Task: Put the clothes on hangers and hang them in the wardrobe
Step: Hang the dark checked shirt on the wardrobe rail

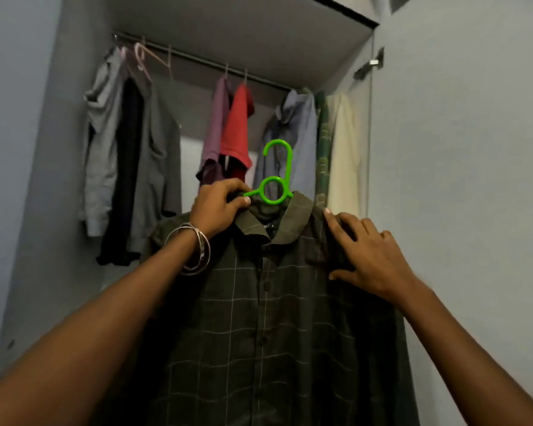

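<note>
Green hanger's [274, 179] arms hidden inside checked shirt [274, 318]

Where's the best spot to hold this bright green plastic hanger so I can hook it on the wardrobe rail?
Probably grip the bright green plastic hanger at the ring below its hook, coming from the left, where the left hand already holds its arm and the dark checked shirt collar. That leaves the upright hook free for the metal rail.

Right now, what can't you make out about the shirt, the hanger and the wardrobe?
Head view only:
- Green hanger: arms hidden inside the dark checked shirt.
- Shirt hem: cut off by the bottom edge.
- Collar label: too small to read.
- Wardrobe rail: right end hidden behind hanging clothes.
</note>
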